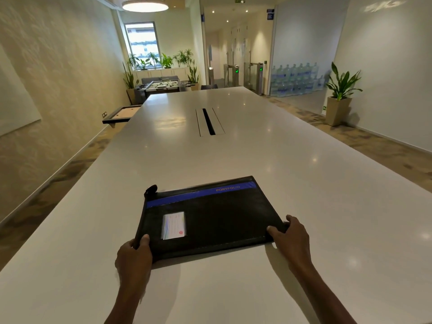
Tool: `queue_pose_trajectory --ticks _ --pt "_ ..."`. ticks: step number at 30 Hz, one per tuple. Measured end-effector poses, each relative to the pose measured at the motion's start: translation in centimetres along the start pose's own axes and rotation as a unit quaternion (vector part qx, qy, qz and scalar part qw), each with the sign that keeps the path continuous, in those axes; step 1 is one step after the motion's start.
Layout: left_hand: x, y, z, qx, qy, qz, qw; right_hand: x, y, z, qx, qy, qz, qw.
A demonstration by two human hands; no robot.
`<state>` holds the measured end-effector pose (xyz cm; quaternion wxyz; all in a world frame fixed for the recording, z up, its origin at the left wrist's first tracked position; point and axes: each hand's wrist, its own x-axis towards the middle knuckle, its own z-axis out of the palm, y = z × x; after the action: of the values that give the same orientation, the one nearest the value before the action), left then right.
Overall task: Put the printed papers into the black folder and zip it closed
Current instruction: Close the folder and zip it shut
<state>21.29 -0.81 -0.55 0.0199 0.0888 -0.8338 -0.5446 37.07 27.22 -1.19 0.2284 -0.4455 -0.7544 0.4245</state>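
Left hand: the left hand is curled round the near left corner of the folder, thumb laid on top, fingers tucked under the edge.
Folder: a flat black rectangular zip folder with a blue band lettered "PORTFOLIO" is held at the near end of the table, its near edge seemingly raised slightly; whether papers are inside cannot be told.
Label: a small pale card in a clear pocket is seen on the folder's left half.
Right hand: the right hand is clasped on the near right corner, thumb on top.
Table: a long glossy white table with a dark central slot is underneath.
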Motion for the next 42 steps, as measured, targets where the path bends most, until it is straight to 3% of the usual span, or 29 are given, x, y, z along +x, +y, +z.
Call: queue_pose_trajectory --ticks 3,7,11,13,20,25,29,31,35,38,42 --pt "0.3 0.3 0.1 -0.013 -0.007 -0.006 1.000 -1.0 -0.5 -0.1 0.139 0.025 0.070 0.988" --pt "1.1 0.9 0.2 -0.030 -0.018 -0.020 0.999 -2.9 -2.0 1.5 0.305 0.034 0.138 0.942" --pt "1.3 1.3 0.5 -0.053 -0.044 -0.040 0.997 -5.6 -4.9 5.5 0.471 -0.059 0.192 0.859" --pt "1.2 1.3 0.8 -0.068 -0.059 -0.052 0.995 -6.6 -6.3 7.8 0.492 -0.095 0.226 0.835" --pt "0.9 1.8 0.2 -0.037 -0.117 -0.064 0.990 -6.4 -7.6 10.4 0.416 -0.056 0.230 0.878" --pt "2.7 5.3 -2.0 0.010 -0.024 0.096 0.995 -4.2 -7.9 8.6 0.393 -0.047 0.162 0.904" --pt "5.9 8.9 -2.3 0.066 -0.013 0.207 0.976 -1.4 -9.2 5.5 0.401 -0.096 0.042 0.910" --pt "7.3 10.7 -1.8 0.102 -0.028 0.229 0.968 0.5 -10.3 3.9 0.368 -0.085 -0.009 0.926" --pt "9.3 12.6 -0.1 0.146 -0.133 0.165 0.966 4.1 -11.7 1.4 0.353 -0.120 -0.031 0.928" --pt "9.2 12.8 0.9 0.045 -0.255 0.105 0.960 5.7 -12.3 0.7 0.342 -0.180 -0.023 0.922" --pt "8.5 12.0 2.1 -0.054 -0.243 0.063 0.966 7.9 -12.2 1.8 0.313 -0.182 -0.028 0.932"
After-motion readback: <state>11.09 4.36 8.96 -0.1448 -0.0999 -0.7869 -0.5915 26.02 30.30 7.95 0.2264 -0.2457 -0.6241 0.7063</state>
